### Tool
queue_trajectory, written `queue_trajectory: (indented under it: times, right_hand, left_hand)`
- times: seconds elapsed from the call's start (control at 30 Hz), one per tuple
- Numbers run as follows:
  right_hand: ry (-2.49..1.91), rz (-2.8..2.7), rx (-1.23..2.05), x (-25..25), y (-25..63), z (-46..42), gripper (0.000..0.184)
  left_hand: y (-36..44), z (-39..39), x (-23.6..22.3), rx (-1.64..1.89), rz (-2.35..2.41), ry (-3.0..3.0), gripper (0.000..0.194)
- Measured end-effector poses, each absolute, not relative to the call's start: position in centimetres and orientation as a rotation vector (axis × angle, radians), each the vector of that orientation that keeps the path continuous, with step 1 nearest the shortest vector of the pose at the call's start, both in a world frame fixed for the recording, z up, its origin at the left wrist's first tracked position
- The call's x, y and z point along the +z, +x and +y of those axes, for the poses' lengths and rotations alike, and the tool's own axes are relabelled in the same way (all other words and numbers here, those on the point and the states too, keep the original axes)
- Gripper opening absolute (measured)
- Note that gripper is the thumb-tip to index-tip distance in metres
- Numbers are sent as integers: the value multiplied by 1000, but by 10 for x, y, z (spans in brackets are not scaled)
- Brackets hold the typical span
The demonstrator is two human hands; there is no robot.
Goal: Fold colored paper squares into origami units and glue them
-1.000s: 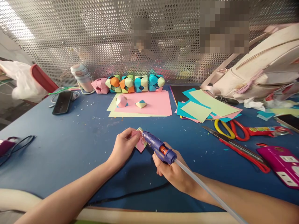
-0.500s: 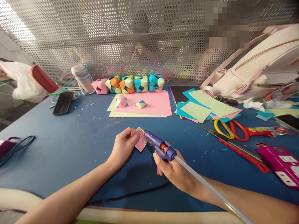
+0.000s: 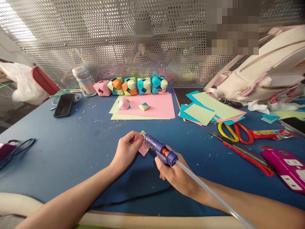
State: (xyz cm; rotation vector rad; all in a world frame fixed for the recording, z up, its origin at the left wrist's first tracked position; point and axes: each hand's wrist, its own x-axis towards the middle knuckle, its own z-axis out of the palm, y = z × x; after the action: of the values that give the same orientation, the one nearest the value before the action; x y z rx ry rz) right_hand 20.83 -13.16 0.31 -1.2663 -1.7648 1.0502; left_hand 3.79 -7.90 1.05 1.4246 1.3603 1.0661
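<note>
My left hand (image 3: pixel 128 149) pinches a small folded paper piece (image 3: pixel 143 150), pink with pale green showing at its edges. In my right hand (image 3: pixel 175 171) is a purple hot glue gun (image 3: pixel 157 147), its nozzle at the upper part of the paper piece. A long clear glue stick (image 3: pixel 205 183) sticks out of the gun's back end. Whether the nozzle touches the paper I cannot tell. Beyond my hands, a pink faceted paper shape (image 3: pixel 124 103) and a small pale folded piece (image 3: pixel 144 106) lie on pink paper sheets (image 3: pixel 162 105).
Several colourful paper balls (image 3: pixel 130 86) line the perforated metal screen (image 3: pixel 107 41). To the right are cut papers (image 3: pixel 202 113), scissors (image 3: pixel 230 132), a magenta power strip (image 3: pixel 283 168) and a backpack (image 3: pixel 259 70). A phone (image 3: pixel 64 105) and bottle (image 3: pixel 83 81) stay left; a black cord (image 3: pixel 133 199) runs nearby.
The glue gun has shifted slightly left and down along the paper piece. The paper piece has tilted a little in my left hand.
</note>
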Motion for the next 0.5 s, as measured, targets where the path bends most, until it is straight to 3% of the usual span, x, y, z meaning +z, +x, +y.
queue_trajectory:
  times: [0.5]
  right_hand:
    - [-1288, -1770, 1044, 3, 208, -133, 18]
  left_hand:
    - [35, -78, 9, 1062, 1373, 1425, 20]
